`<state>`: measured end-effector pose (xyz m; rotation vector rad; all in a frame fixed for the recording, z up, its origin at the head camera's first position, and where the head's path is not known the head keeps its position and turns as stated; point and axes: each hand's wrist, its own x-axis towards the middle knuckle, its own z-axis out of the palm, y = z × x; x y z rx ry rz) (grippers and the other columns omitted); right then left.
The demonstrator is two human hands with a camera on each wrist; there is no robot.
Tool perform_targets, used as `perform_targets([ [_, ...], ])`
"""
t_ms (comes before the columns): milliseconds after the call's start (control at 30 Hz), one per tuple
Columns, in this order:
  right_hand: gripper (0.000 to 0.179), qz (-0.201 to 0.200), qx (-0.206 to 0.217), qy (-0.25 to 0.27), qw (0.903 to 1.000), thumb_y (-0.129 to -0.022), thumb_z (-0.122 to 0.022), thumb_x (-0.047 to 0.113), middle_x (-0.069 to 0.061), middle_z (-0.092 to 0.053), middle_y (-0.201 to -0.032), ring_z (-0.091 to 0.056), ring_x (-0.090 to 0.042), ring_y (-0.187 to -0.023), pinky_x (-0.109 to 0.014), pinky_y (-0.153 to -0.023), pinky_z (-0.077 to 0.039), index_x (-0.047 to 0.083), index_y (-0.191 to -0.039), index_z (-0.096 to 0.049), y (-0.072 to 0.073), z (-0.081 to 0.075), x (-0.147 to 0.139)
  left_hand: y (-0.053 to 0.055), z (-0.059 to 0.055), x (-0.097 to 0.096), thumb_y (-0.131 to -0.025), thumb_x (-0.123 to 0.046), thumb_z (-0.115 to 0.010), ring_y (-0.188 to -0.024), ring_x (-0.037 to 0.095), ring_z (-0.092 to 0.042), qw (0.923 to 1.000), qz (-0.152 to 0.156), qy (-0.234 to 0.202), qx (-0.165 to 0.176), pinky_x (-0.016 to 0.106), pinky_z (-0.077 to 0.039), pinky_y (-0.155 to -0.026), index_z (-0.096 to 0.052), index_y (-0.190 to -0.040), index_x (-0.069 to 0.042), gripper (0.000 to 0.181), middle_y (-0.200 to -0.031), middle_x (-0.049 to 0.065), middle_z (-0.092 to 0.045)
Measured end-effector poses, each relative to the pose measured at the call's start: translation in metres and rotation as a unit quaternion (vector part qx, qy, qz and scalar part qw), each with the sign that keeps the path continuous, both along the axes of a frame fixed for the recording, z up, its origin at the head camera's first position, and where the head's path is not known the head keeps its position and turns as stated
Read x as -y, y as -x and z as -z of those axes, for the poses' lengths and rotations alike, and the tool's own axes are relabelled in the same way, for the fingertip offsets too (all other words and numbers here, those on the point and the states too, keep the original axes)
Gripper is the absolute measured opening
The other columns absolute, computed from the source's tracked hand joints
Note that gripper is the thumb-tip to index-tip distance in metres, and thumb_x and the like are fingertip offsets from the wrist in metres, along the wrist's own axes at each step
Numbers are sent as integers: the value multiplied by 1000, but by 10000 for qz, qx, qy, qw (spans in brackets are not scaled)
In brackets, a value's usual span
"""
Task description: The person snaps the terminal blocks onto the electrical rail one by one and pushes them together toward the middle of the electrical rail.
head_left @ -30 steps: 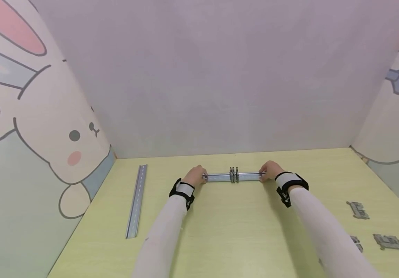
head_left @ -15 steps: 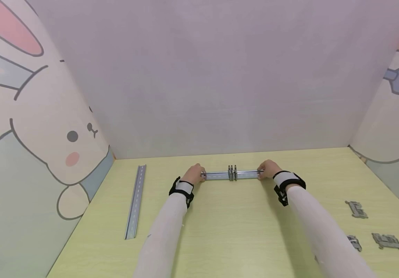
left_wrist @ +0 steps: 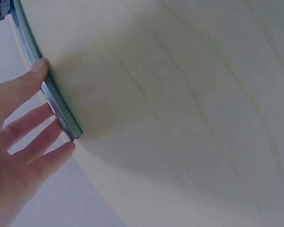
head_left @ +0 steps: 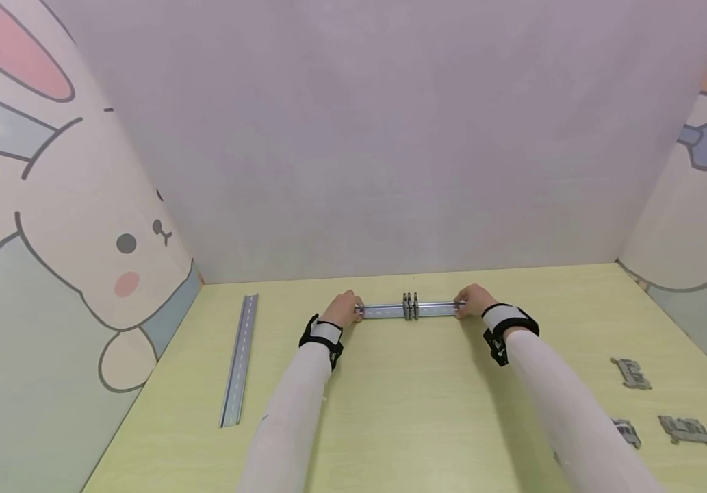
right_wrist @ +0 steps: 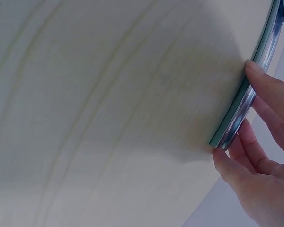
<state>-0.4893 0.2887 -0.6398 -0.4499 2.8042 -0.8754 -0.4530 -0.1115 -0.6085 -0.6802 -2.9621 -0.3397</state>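
A toy road strip (head_left: 384, 311), grey-blue with a dashed white centre line and raised edges, lies crosswise near the back of the table. Several thin grey upright pieces (head_left: 411, 306) stand close together across its middle. My left hand (head_left: 342, 309) grips the strip's left end; in the left wrist view the thumb presses one long edge of the road strip (left_wrist: 61, 106) and the fingers sit on the other side. At the right end, my right hand (head_left: 475, 302) holds the road strip (right_wrist: 244, 92) between thumb and fingers in the same manner.
A second, longer road strip (head_left: 240, 363) lies lengthwise on the left of the pale yellow table (head_left: 415, 411). Flat grey notched pieces (head_left: 686, 430) lie at the front right, one partly beside the right sleeve. Walls with cartoon prints close off the back and sides.
The head view has shifted very slightly. Both hands keep the same hold on the strip's ends, and the grey upright pieces stay at its middle.
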Motion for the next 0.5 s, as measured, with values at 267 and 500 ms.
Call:
perform_targets([
  [267,45,-284,-213,180,9992,-65,-79,22,-12,-62,-98,-55,-27,-87,-37,-73,-44,1,-102,-64,-4,-5,-3,8,1,0,-70,-31,-74,-77,18,-55,9994,21,-89,336,28,-45,-67,-66,-98,-17,32,-93,3,-54],
  [500,38,-204,-336,-176,9991,-67,-77,19,-15,-62,-98,-56,-29,-88,-37,-72,-45,-1,-97,-65,-29,-41,15,-10,-17,-7,-76,-25,-70,-80,20,-51,9998,-16,108,142,30,-44,-68,-63,-102,-12,31,-94,7,-52],
])
